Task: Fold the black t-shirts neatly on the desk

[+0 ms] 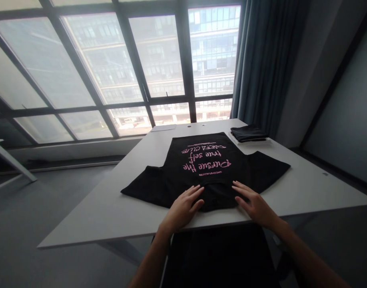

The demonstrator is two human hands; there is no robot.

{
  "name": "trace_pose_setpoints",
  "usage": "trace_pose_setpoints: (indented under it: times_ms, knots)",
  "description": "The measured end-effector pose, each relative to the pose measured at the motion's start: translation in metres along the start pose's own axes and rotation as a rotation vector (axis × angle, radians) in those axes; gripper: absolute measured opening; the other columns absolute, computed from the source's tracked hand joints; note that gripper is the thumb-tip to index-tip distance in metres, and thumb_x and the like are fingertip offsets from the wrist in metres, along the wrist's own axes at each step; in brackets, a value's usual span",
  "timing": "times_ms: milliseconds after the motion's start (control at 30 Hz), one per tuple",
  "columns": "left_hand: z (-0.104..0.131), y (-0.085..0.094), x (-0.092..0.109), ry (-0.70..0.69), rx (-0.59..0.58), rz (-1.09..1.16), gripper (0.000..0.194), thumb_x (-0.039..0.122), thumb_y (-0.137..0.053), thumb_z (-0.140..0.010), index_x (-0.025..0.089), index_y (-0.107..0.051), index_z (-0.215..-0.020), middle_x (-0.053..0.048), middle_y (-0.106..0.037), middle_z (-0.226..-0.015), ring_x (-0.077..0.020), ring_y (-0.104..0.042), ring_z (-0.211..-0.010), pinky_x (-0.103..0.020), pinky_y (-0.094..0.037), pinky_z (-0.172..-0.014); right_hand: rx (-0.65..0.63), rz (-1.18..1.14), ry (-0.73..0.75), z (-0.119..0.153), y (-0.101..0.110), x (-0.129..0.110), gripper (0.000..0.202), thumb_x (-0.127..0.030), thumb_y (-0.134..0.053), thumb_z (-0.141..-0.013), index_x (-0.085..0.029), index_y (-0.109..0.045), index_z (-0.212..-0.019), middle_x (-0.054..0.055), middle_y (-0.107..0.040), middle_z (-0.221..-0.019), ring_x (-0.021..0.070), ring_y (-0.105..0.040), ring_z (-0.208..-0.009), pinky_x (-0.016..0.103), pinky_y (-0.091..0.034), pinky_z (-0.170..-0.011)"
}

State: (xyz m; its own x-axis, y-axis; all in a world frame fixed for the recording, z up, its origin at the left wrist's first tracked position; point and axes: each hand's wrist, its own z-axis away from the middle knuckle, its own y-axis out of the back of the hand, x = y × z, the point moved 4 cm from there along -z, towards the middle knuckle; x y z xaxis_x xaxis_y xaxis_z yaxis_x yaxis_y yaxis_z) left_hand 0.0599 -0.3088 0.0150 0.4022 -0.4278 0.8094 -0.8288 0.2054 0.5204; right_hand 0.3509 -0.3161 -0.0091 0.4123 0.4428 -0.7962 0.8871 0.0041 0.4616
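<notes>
A black T-shirt (213,156) with pink lettering lies spread flat on the white table (111,212), its collar end toward me and both sleeves out to the sides. The lettering appears upside down from here. On the shirt's near left part, beside the collar, rests my left hand (183,206), fingers apart and holding nothing. My right hand (255,204) is at the near right part of the collar area, its fingers also spread, with nothing in it.
Dark folded cloth (248,133) sits on a white stack (252,141) at the table's far right. A white sheet (163,128) lies at the far left edge. Behind are windows and a blue-grey curtain (258,64). Another white table (11,160) stands far left.
</notes>
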Motion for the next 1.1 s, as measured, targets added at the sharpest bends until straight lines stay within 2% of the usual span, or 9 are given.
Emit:
trace_pose_setpoints:
  times_ms: [100, 200, 333, 433, 533, 700, 767, 900, 1100]
  knots:
    - [-0.024, 0.002, 0.005, 0.015, 0.067, 0.129, 0.041, 0.033, -0.077, -0.084, 0.031, -0.070, -0.125, -0.005, -0.057, -0.146, -0.0301, -0.029, -0.151, -0.048, -0.013, -0.126, 0.055, -0.048, 0.041, -0.030, 0.002, -0.006, 0.044, -0.039, -0.070, -0.088, -0.032, -0.066, -0.132, 0.001, -0.053, -0.151, 0.0276, -0.035, -0.148, 0.053, -0.015, -0.127]
    - [-0.044, -0.006, -0.001, 0.082, 0.136, 0.240, 0.031, 0.030, -0.074, -0.087, 0.027, -0.071, -0.118, -0.008, -0.056, -0.147, -0.0309, -0.019, -0.154, -0.052, -0.015, -0.124, -0.016, 0.035, 0.062, -0.054, -0.011, 0.002, 0.050, -0.040, -0.069, -0.089, -0.031, -0.062, -0.137, 0.002, -0.046, -0.156, 0.0272, -0.029, -0.151, 0.054, -0.009, -0.126]
    - [-0.043, -0.033, -0.018, 0.182, 0.052, -0.268, 0.053, 0.045, -0.063, -0.093, 0.025, -0.056, -0.142, -0.009, -0.038, -0.160, -0.0343, -0.011, -0.155, -0.062, -0.004, -0.122, -0.243, 0.367, 0.052, -0.059, -0.034, 0.026, 0.059, -0.044, -0.058, -0.095, -0.024, -0.049, -0.150, 0.009, -0.040, -0.159, 0.0281, -0.027, -0.152, 0.057, -0.013, -0.124]
    - [-0.034, -0.047, -0.024, 0.170, -0.053, -0.673, 0.060, 0.053, -0.044, -0.101, 0.027, -0.040, -0.155, -0.007, -0.027, -0.165, -0.0314, -0.015, -0.155, -0.059, -0.008, -0.123, -0.306, 0.518, 0.073, -0.055, -0.038, 0.033, 0.062, -0.048, -0.049, -0.099, -0.022, -0.041, -0.154, 0.010, -0.036, -0.161, 0.0270, -0.025, -0.152, 0.055, -0.017, -0.123]
    - [-0.031, -0.048, -0.023, 0.165, -0.071, -0.805, 0.059, 0.055, -0.033, -0.104, 0.029, -0.038, -0.156, -0.005, -0.028, -0.165, -0.0294, -0.019, -0.154, -0.055, -0.016, -0.123, -0.225, 0.523, 0.105, -0.056, -0.033, 0.029, 0.061, -0.050, -0.044, -0.101, -0.022, -0.041, -0.155, 0.010, -0.037, -0.161, 0.0265, -0.027, -0.152, 0.054, -0.021, -0.123]
    - [-0.033, -0.045, -0.022, 0.162, -0.070, -0.833, 0.058, 0.056, -0.035, -0.103, 0.030, -0.042, -0.154, -0.005, -0.030, -0.164, -0.0306, -0.022, -0.153, -0.056, -0.018, -0.123, 0.078, 0.394, 0.147, -0.060, -0.016, 0.021, 0.058, -0.040, -0.042, -0.102, -0.018, -0.039, -0.155, 0.012, -0.044, -0.157, 0.0242, -0.035, -0.148, 0.046, -0.031, -0.122]
    - [-0.034, -0.046, -0.024, 0.156, -0.068, -0.839, 0.058, 0.056, -0.037, -0.103, 0.029, -0.041, -0.154, -0.006, -0.029, -0.164, -0.0312, -0.021, -0.153, -0.057, -0.018, -0.122, 0.083, 0.398, 0.141, -0.060, -0.013, 0.023, 0.057, -0.038, -0.044, -0.101, -0.018, -0.041, -0.155, 0.012, -0.045, -0.157, 0.0253, -0.035, -0.148, 0.047, -0.031, -0.121]
    - [-0.035, -0.047, -0.028, 0.151, -0.061, -0.828, 0.059, 0.055, -0.039, -0.102, 0.028, -0.042, -0.154, -0.007, -0.028, -0.165, -0.0309, -0.019, -0.154, -0.056, -0.015, -0.123, -0.088, 0.506, 0.088, -0.056, -0.017, 0.029, 0.051, -0.036, -0.052, -0.097, -0.017, -0.055, -0.145, 0.014, -0.048, -0.154, 0.0297, -0.038, -0.146, 0.054, -0.029, -0.121]
    - [-0.043, -0.037, -0.014, 0.221, -0.102, -0.682, 0.061, 0.057, -0.030, -0.104, 0.026, -0.040, -0.155, -0.008, -0.031, -0.164, -0.0335, -0.020, -0.153, -0.061, -0.017, -0.120, 0.133, 0.508, 0.055, -0.057, 0.000, 0.033, 0.050, -0.034, -0.046, -0.099, -0.014, -0.055, -0.144, 0.015, -0.046, -0.155, 0.0265, -0.036, -0.148, 0.048, -0.030, -0.121]
